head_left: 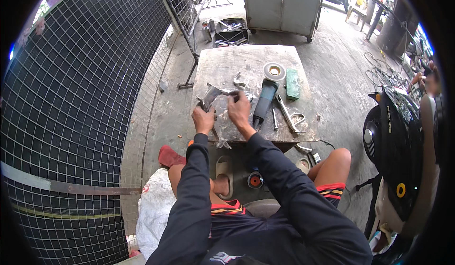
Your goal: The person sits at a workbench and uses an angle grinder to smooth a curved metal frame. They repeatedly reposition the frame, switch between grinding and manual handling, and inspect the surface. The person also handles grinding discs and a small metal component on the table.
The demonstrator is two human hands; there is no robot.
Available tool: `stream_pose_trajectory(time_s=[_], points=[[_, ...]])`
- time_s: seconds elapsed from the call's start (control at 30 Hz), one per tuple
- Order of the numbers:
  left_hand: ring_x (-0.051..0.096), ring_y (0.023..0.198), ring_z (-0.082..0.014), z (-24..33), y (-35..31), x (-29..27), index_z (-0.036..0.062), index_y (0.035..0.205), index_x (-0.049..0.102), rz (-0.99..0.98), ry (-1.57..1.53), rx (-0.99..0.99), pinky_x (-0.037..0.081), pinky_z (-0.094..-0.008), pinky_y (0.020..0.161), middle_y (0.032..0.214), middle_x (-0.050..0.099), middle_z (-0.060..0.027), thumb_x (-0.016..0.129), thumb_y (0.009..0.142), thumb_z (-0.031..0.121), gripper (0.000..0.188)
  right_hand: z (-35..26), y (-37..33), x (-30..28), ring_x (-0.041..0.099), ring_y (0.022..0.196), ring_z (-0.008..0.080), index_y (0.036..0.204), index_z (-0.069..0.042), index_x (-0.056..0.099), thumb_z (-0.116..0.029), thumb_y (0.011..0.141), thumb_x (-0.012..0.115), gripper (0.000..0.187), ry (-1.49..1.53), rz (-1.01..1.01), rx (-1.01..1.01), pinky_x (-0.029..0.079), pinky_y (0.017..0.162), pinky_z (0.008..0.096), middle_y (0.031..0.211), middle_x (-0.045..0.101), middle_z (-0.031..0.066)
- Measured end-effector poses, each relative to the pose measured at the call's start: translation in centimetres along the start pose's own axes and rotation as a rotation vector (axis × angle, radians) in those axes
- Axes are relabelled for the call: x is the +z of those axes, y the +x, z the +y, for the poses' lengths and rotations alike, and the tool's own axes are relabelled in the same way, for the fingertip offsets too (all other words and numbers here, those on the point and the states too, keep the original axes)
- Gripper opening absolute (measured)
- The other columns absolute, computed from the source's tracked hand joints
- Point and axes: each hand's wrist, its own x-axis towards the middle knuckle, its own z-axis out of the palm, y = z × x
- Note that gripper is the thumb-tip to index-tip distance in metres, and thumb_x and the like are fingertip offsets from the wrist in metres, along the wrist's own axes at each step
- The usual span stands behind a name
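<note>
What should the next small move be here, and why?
Perhaps steady the grey metal piece with the left hand: that hand grips its lower end, while the right hand, slightly blurred, is close by its right side.

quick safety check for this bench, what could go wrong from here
The bare left hand grips the metal piece; any sharp edge might cut the fingers.
The grinder lies near the right hand with its disc exposed; an accidental start, if powered, could injure.
Metal knocked off the table's near edge might hit the sandalled foot.
</note>
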Motion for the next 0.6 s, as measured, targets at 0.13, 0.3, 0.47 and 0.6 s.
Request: stream_pose_trajectory(time_s=[0.13,0.3,0.47,0.6], points=[[0.067,0.092,-0.0533,1.3,-0.8,0.8,-0.0074,0.09,0.064,0.118,0.155,0.024,0.051,-0.056,0.087,0.092,0.071,-0.0324,0.072,0.079,0.014,0.025,-0.7,3.7,-2.4,0.067,0.101,0.0376,0.11,-0.004,0.071,-0.01,0.086,0.078,0.026,-0.091,-0.167,-0.291,0.053,0.086,0.0457,0.105,0.069,0.0183],[0.068,0.094,-0.0517,2.2,-0.9,0.3,-0.0096,0.095,0.067,0.087,0.09,-0.009,0.052,-0.0543,0.087,0.095,0.072,-0.0325,0.072,0.078,0.016,0.03,-0.5,4.4,-1.8,0.066,0.09,0.0365,0.103,-0.003,0.073,-0.006,0.084,0.079,0.02,-0.23,-0.2,-0.647,0.053,0.078,0.0449,0.094,0.066,0.0135],[0.072,0.082,-0.0439,1.7,-0.3,-0.5,-0.0094,0.092,0.072,-0.002,-0.001,-0.045,0.056,-0.0487,0.081,0.09,0.074,-0.0273,0.077,0.079,0.021,0.033,0.9,2.7,-0.6,0.061,0.088,0.0381,0.085,-0.002,0.062,-0.003,0.086,0.074,0.012,-0.181,-0.044,-0.641,0.049,0.076,0.0477,0.087,0.059,0.0153],[0.073,0.07,-0.0327,1.7,0.3,-0.2,-0.0077,0.086,0.074,-0.075,-0.31,-0.161,0.057,-0.0446,0.071,0.082,0.076,-0.0192,0.084,0.082,0.03,0.04,1.5,2.0,-0.5,0.061,0.089,0.0391,0.094,-0.002,0.062,0.001,0.087,0.063,0.008,-0.176,-0.058,-0.726,0.049,0.078,0.0489,0.091,0.057,0.0176]])
